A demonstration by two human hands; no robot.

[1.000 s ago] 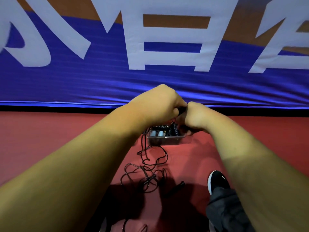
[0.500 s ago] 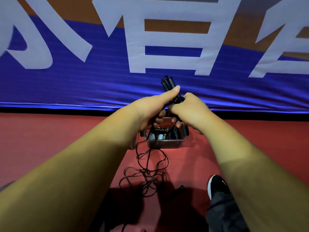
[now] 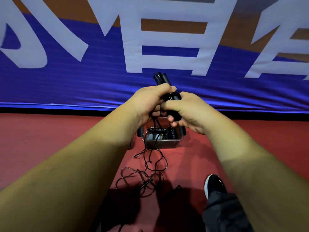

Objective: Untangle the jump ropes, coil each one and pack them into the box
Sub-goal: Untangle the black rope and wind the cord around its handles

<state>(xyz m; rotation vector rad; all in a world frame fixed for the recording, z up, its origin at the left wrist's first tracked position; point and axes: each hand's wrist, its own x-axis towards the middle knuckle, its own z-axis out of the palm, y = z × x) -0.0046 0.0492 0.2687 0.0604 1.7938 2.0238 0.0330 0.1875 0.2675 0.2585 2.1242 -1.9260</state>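
Both of my hands hold a bundle of black jump-rope handles [image 3: 161,78] up in front of the blue banner. My left hand [image 3: 148,101] grips the bundle from the left, thumb on top. My right hand [image 3: 185,111] wraps its lower part from the right. Thin black cord runs down from my hands to a loose tangle of rope [image 3: 143,174] on the red floor. Below my hands stands a small clear box [image 3: 178,139] holding coiled black ropes and light handles. One loose black handle [image 3: 172,192] lies on the floor near the tangle.
A blue banner [image 3: 83,84] with large white characters stands behind the box, along the floor's far edge. My black shoe [image 3: 214,184] and dark trouser leg are at the lower right. Red floor [image 3: 50,134] spreads to both sides.
My hands have risen from just above the box, lifting the handle bundle so it now sticks up above my fingers. The cord below has drawn up a little.
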